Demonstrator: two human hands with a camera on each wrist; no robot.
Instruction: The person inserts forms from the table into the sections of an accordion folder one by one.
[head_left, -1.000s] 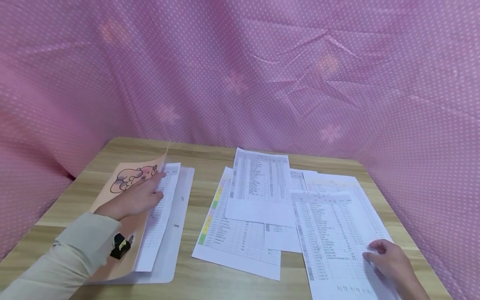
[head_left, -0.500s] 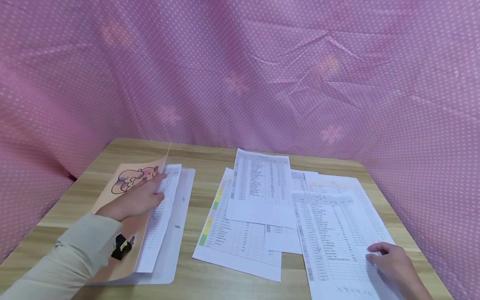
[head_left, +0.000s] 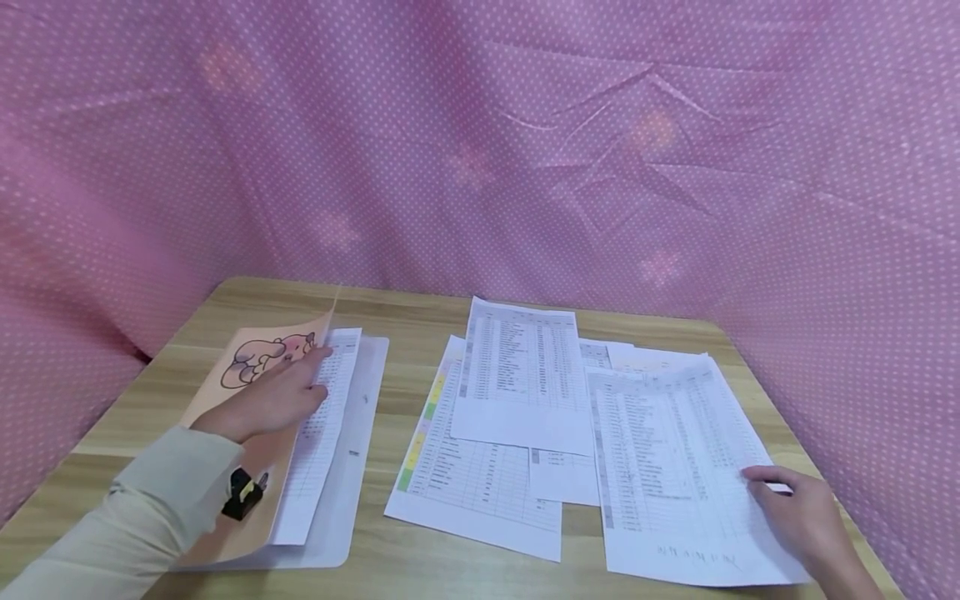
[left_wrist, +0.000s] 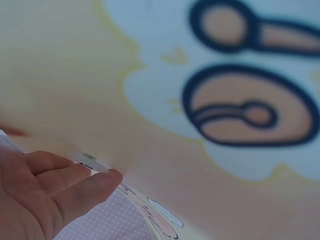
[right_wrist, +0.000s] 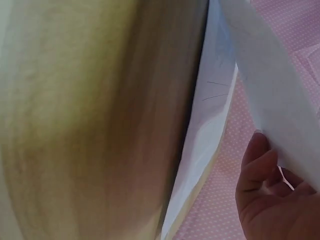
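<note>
At the left of the head view lies a folder with a peach cover and a cartoon print. My left hand pinches the cover's edge and keeps it tilted up; the left wrist view shows thumb and fingers together at that edge. White printed sheets sit inside, on the translucent back. Over on the right, my right hand pinches the right edge of a printed sheet. That sheet is raised and slightly bent, and in the right wrist view the paper stands apart from the table.
Several overlapping printed sheets lie mid-table, including one on top and one with coloured row labels. Another page is partly under the held sheet. The wooden table backs onto a pink dotted curtain.
My right hand has risen slightly and shifted right with its sheet, whose bottom edge has come into the head view. My left hand and the folder have stayed put.
</note>
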